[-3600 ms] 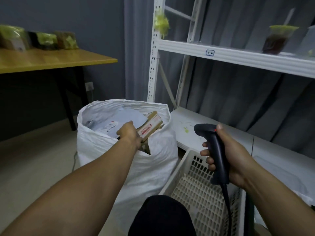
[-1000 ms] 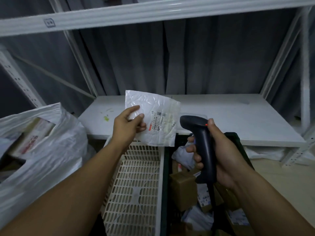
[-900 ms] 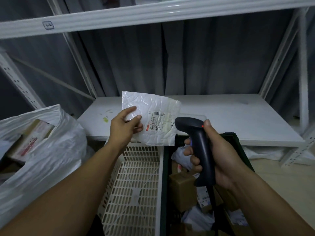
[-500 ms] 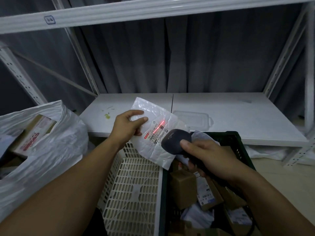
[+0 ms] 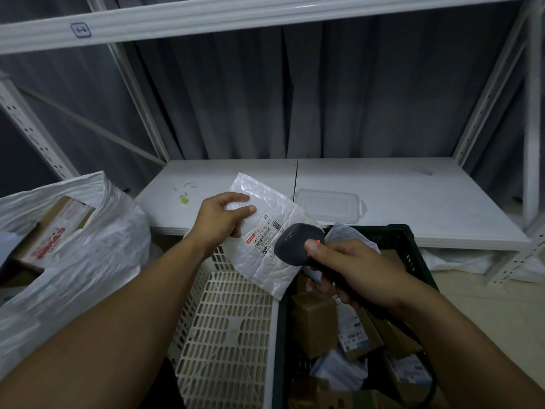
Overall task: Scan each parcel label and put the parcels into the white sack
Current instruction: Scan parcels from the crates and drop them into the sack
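Shelf [image 5: 398, 202] behind, scanner [image 5: 296, 246] partly covering parcel label [image 5: 262, 235]

label [image 5: 263, 235] on white parcel [image 5: 256, 262]: "640 l714 00 012"

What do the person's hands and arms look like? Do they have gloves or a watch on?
No gloves. The left hand and the right hand are both bare, and no rings show on the fingers in view. The left forearm and the right forearm are bare too: no sleeve, watch or bracelet shows anywhere up to the edge of the picture.
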